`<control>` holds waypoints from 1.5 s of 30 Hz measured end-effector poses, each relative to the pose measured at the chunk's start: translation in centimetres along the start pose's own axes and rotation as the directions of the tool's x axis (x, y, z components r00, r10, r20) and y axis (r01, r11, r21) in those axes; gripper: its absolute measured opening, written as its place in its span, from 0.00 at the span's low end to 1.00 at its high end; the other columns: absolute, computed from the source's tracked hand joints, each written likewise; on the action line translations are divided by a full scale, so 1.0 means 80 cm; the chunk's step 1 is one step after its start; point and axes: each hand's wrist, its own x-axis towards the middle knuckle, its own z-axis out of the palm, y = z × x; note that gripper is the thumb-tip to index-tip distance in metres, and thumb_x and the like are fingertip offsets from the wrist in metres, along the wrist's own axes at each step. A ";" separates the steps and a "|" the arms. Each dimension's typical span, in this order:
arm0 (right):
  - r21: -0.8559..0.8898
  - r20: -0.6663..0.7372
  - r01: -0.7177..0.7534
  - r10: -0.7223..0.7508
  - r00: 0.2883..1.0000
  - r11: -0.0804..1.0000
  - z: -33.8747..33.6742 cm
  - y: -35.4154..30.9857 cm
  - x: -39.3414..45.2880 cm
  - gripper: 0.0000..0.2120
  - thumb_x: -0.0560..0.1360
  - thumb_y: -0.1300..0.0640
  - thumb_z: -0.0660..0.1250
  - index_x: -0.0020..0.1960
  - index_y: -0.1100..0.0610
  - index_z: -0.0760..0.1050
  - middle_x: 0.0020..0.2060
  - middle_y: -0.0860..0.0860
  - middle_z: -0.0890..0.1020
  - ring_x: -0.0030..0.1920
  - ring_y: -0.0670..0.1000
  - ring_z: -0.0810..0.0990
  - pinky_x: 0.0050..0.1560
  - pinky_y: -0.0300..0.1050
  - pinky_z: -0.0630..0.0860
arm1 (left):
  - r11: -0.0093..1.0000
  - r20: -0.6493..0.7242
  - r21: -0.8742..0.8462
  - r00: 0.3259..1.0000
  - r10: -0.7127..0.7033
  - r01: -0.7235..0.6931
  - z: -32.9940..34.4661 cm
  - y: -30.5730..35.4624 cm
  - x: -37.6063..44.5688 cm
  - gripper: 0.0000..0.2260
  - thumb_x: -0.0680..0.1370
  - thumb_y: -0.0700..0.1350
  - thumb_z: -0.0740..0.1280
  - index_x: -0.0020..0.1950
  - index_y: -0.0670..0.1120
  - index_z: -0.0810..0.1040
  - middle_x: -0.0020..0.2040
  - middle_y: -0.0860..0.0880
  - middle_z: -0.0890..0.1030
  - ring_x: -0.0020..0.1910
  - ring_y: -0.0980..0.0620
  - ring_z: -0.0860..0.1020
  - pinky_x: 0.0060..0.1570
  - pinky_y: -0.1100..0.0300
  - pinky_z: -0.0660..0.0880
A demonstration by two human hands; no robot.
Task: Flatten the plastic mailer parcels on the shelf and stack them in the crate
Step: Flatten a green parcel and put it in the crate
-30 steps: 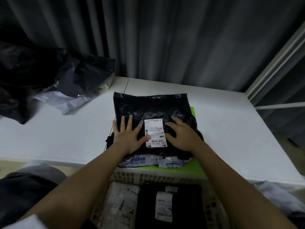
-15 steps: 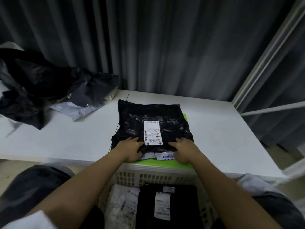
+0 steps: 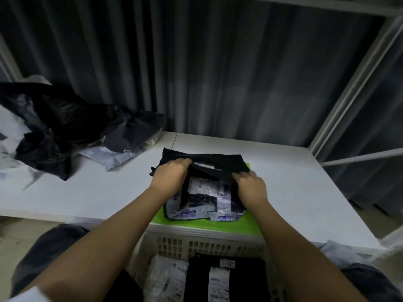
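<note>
- Left hand [image 3: 171,176]: fingers curled over the near-left edge of the black mailer [image 3: 218,163], gripping it and raising that edge off the stack
- Right hand [image 3: 250,185]: fingers curled on the near-right edge of the same mailer, holding it; the near half is tipped up, the far edge rests low
- Black mailer: lies on top of a small stack on the white shelf [image 3: 305,192], over a green sheet [image 3: 196,225]; beneath it a pale labelled parcel [image 3: 207,197] shows between the two hands
- Crate [image 3: 196,243]: pale, slotted, just below the shelf's front edge; it already holds a black parcel [image 3: 229,277] and a pale parcel [image 3: 168,277] lying flat side by side
- Loose pile of mailers [image 3: 65,127]: crumpled black and grey plastic at the far left of the shelf, well apart from the stack
- Handling, as judged: the film looks thin, glossy and slippery, the contents soft and light; it will sag if held by one corner. Best taken at two opposite edges, as here, or supported flat from beneath, so that the pressed shape survives the move to the crate
</note>
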 end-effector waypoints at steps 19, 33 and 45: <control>0.300 0.209 -0.079 0.016 0.978 0.951 0.029 -0.004 -0.100 0.43 0.66 0.21 0.39 0.74 0.41 0.59 0.77 0.47 0.52 0.75 0.54 0.48 0.73 0.56 0.49 | 0.998 0.239 -0.058 0.971 0.005 0.009 0.068 0.010 -0.075 0.36 0.69 0.62 0.38 0.62 0.47 0.73 0.61 0.46 0.71 0.62 0.45 0.68 0.57 0.53 0.69; 0.243 0.353 -0.165 0.072 0.933 0.956 0.116 -0.031 -0.028 0.42 0.63 0.20 0.38 0.72 0.33 0.29 0.75 0.49 0.30 0.73 0.64 0.28 0.68 0.72 0.33 | 0.995 0.523 0.036 0.847 -0.095 0.089 0.157 -0.010 -0.039 0.41 0.63 0.79 0.33 0.71 0.65 0.27 0.73 0.51 0.25 0.70 0.41 0.24 0.66 0.31 0.31; 0.253 0.406 -0.173 0.058 0.912 0.952 0.127 -0.032 -0.025 0.41 0.65 0.20 0.42 0.73 0.32 0.33 0.76 0.50 0.34 0.74 0.63 0.30 0.68 0.71 0.32 | 0.991 0.561 0.046 0.818 -0.129 0.124 0.167 -0.011 -0.042 0.39 0.65 0.78 0.36 0.72 0.66 0.30 0.75 0.49 0.30 0.73 0.41 0.29 0.66 0.31 0.32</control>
